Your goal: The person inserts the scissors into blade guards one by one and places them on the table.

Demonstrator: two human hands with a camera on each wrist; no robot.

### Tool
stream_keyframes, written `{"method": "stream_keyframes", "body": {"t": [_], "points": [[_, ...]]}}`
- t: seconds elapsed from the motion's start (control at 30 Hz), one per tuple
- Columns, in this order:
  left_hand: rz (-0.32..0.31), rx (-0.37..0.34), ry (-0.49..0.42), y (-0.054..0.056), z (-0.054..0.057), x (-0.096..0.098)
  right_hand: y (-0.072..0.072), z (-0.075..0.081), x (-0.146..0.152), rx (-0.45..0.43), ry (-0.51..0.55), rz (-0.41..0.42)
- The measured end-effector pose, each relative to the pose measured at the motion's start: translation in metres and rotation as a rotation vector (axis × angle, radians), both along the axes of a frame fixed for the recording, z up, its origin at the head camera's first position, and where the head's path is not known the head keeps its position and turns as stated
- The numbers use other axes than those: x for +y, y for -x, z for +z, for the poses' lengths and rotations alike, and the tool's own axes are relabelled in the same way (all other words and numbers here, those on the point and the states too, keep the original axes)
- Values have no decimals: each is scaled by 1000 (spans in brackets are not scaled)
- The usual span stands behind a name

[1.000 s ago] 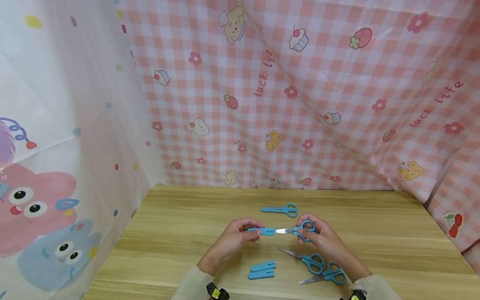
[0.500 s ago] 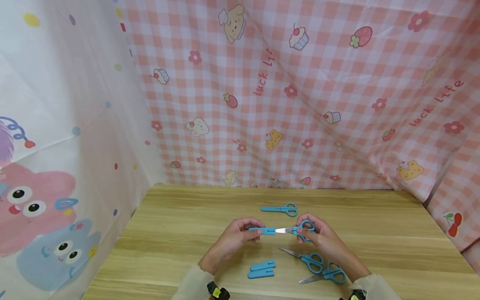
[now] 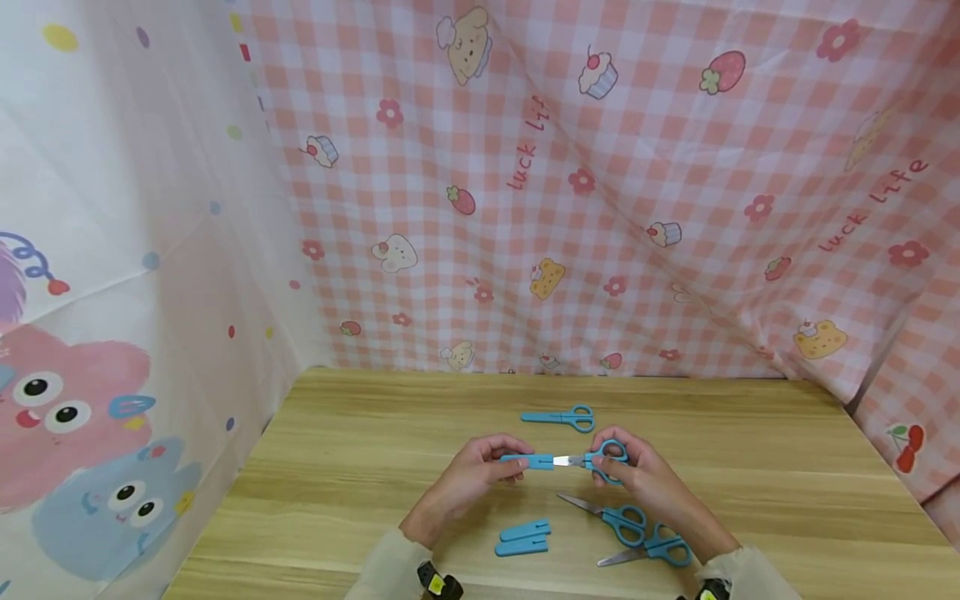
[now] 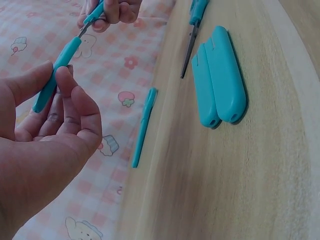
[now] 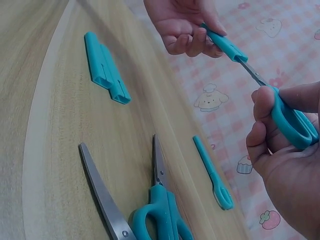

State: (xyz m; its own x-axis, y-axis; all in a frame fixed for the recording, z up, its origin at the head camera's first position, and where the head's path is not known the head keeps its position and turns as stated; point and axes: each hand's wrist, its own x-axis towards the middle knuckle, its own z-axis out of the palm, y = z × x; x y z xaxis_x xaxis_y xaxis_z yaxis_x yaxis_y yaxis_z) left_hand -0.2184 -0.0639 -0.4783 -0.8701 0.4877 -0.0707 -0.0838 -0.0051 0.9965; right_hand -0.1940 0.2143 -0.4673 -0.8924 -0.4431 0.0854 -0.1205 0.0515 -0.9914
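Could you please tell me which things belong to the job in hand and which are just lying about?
In the job:
blue cap, in the left hand
scissors, in the right hand, partly sheathed

Lying on the table, though possibly related:
two loose caps
two uncapped scissors
one capped pair

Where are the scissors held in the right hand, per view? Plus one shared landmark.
Head: held scissors right of centre, in the lower part.
Left wrist: held scissors at the top edge, left of centre, only partly in view.
Right wrist: held scissors near the right edge, about mid-height.
Landmark: two loose sheaths, side by side; upper right in left wrist, upper left in right wrist.
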Motion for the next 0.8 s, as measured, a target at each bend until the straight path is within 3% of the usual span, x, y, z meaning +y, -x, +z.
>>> {"method": "stream_keyframes", "body": {"t": [0.8], "points": [[6,-6,-18,0,0,3,1,1,-4,-11,-23,-25]]}}
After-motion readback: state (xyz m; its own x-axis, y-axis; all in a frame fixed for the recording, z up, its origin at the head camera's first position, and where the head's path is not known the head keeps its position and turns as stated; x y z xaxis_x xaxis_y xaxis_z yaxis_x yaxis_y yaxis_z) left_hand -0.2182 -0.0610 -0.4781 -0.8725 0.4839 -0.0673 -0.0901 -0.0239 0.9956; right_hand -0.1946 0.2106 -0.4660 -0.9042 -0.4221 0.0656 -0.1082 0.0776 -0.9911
